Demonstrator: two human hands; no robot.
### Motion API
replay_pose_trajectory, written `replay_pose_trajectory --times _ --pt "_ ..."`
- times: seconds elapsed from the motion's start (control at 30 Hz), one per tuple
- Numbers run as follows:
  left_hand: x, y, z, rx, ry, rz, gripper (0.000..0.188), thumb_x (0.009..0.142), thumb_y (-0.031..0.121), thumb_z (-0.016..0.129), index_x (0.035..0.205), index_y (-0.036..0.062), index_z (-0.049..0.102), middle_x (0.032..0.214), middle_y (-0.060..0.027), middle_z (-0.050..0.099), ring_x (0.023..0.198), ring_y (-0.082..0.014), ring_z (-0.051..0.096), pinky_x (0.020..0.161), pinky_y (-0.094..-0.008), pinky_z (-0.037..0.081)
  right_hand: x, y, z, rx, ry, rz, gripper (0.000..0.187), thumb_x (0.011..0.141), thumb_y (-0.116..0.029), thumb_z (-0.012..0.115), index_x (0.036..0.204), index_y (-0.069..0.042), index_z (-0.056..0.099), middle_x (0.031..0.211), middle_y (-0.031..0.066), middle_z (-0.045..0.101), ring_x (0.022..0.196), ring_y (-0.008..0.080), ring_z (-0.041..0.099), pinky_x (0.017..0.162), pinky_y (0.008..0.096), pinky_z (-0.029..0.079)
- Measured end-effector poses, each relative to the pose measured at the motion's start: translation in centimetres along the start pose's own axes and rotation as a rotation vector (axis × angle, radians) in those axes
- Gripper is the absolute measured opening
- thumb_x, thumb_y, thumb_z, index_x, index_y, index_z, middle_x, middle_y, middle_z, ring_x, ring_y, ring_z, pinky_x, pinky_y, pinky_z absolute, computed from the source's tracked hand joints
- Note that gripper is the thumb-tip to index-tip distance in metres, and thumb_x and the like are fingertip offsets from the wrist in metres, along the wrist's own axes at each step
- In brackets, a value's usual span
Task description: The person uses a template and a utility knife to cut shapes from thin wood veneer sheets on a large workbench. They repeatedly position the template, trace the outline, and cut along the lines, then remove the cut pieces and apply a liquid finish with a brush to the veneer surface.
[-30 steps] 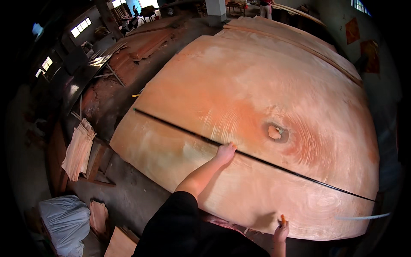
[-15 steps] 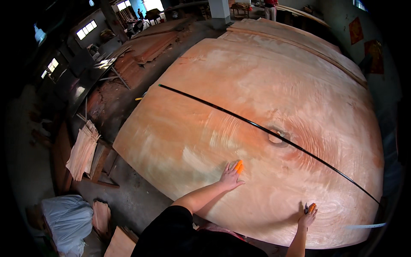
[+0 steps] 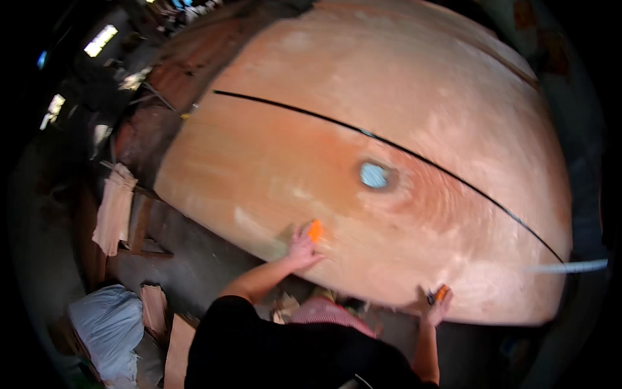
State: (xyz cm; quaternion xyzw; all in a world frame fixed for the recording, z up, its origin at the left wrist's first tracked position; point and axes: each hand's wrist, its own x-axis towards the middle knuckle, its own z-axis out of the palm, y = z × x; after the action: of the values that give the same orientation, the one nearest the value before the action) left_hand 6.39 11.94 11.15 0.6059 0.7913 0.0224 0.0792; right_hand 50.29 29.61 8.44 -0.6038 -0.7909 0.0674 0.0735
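Observation:
A large, thin pinkish-tan wood veneer sheet (image 3: 272, 162) spreads out before me, its grain wavy in places. My left hand (image 3: 303, 249) rests palm down on it near the front edge, fingers stretched, with orange covers (image 3: 315, 231) on some fingertips. Farther right, at the near edge, my right hand (image 3: 437, 310) is closed around a small dark tool (image 3: 431, 298), blurred and mostly hidden; orange shows on its fingers too. Beyond my hands, a hole (image 3: 374, 175) in the veneer shows something pale blue. A long thin black strip (image 3: 337, 122) crosses the sheet behind the hole.
Veneer pieces (image 3: 114, 211) hang over a wooden frame (image 3: 141, 227) at the left. Below them are a grey-white covered bundle (image 3: 109, 330) and more veneer pieces (image 3: 154, 311). A pale bar (image 3: 570, 266) juts out at the right edge. Reddish sheets (image 3: 201, 52) lie far left.
The view has shifted, and both hands appear farther left and higher, closer to the near edge. The hole now sits apart from the black strip, showing pale blue where it was pinkish.

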Motion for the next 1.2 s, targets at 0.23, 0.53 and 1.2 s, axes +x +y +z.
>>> replay_pose_trajectory --times 0.23,0.53,1.2 --pt "-5.8 2.8 -0.8 -0.056 0.018 -0.007 0.072 0.073 0.044 0.052 0.124 -0.0001 0.030 0.131 -0.0154 0.026 0.123 -0.0274 0.021 0.100 -0.0483 0.012 -5.0 3.2 -1.1 -0.052 0.061 -0.126 0.052 0.070 -0.005 0.045 0.122 -0.005 0.037 0.130 0.0150 0.029 0.120 0.0330 0.026 0.095 0.0419 0.024" --pt "3.1 -0.8 0.1 -0.049 0.091 -0.395 0.077 0.074 0.054 0.044 0.125 -0.0004 0.028 0.134 -0.0168 0.020 0.125 -0.0267 0.018 0.100 -0.0470 0.012 7.2 -6.0 -2.4 0.105 -0.019 -0.264 0.056 0.070 0.002 0.045 0.124 -0.002 0.032 0.132 0.0135 0.026 0.123 0.0323 0.019 0.099 0.0408 0.019" --pt "-3.1 2.6 2.0 -0.229 0.066 -0.134 0.071 0.072 0.045 0.050 0.125 0.0014 0.030 0.132 -0.0173 0.022 0.123 -0.0292 0.019 0.099 -0.0486 0.012 5.8 -4.0 -0.3 0.291 0.026 0.138 0.041 0.075 -0.015 0.055 0.112 -0.003 0.044 0.115 0.0165 0.043 0.105 0.0312 0.042 0.087 0.0344 0.035"
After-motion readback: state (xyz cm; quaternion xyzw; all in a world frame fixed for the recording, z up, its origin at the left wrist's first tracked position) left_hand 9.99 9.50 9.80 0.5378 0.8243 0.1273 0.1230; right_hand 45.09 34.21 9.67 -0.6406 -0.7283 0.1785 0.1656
